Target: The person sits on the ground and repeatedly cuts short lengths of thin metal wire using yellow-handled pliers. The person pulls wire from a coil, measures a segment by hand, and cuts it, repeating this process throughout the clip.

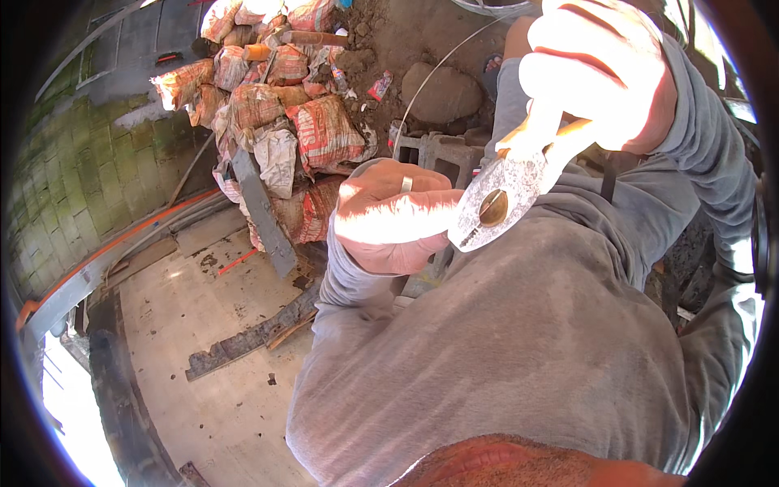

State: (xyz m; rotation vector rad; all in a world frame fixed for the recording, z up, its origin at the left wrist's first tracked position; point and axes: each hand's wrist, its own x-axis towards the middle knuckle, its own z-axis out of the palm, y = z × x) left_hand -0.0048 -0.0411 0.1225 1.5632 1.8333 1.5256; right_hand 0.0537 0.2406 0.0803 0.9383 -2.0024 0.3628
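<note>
My right hand (604, 77), raised at the upper right, is wrapped round the handles of a pair of pliers (523, 177). Their worn, whitish metal head points down and left, with the jaw tips beside my left index finger. My left hand (393, 219) is closed in a fist in front of my chest, and a ring (406, 184) shows on one finger. From the top of that fist a thin pale wire (432, 75) arcs up and right; its part inside the fist is hidden. No wire shows between the jaws.
Filled orange and white sacks (329, 134) are heaped ahead on the left, by a mossy block wall (89, 170). A grey plank (264, 213) leans on them. Scrap wood (251, 337) lies on a pale board floor (211, 406). Beyond my hands are hollow blocks (446, 154) and a large stone (442, 92).
</note>
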